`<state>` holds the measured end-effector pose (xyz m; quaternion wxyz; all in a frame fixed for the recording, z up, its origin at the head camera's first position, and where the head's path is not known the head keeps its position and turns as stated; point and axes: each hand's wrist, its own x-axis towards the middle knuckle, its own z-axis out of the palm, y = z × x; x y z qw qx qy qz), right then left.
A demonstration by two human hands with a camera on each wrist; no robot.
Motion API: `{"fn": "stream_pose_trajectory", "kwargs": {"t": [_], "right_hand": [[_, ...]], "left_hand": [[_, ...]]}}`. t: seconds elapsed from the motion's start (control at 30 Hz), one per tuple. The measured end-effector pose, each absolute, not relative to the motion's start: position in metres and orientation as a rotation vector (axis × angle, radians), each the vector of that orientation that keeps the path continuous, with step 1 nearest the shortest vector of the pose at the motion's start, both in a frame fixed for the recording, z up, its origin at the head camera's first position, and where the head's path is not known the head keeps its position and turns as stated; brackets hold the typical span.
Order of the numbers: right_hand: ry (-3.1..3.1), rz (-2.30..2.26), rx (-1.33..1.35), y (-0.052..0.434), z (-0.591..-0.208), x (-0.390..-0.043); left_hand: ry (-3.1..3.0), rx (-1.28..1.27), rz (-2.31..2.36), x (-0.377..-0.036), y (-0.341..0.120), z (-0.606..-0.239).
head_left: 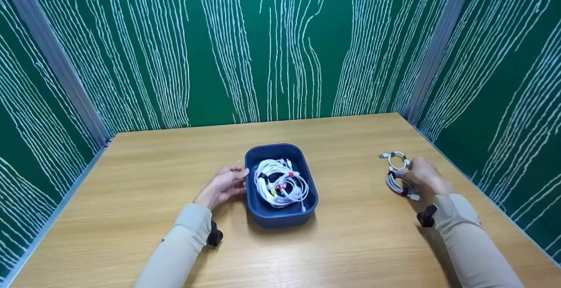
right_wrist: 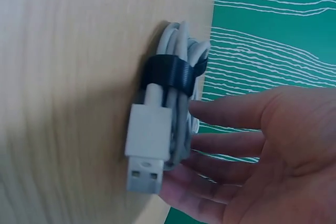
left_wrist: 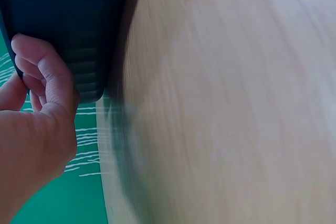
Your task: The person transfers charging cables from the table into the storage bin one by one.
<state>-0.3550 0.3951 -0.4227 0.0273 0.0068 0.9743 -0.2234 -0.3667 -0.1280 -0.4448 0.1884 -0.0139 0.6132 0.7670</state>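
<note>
My left hand pinches the left rim of a dark blue plastic bin. In the left wrist view its curled fingers lie against the bin's outer wall. Inside the bin is a pile of coiled white cables with black, red and yellow ties. Over at the right, my right hand is beside a grey coiled USB cable bound with black straps. The right wrist view shows its white USB plug, with thumb and fingers spread around the coil's side. A smaller white cable loop lies just behind that coil.
The wooden table carries the bin near its middle. Green panels with white wavy lines stand along its back and sides, joined by grey corner posts. The right panel rises not far from the right hand.
</note>
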Motion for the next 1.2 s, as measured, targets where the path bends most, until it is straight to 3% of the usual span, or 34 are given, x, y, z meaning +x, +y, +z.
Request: {"fn": "stream_pose_trajectory", "kwargs": {"t": [1.0, 1.2], "right_hand": [[2.889, -0.893, 0.044, 0.406, -0.420, -0.353], [2.750, -1.063, 0.060, 0.411, -0.418, -0.352]], "left_hand": [[1.707, 0.049, 2.168, -0.364, -0.130, -0.444], [1.737, -0.037, 2.166, -0.367, -0.128, -0.445]]}}
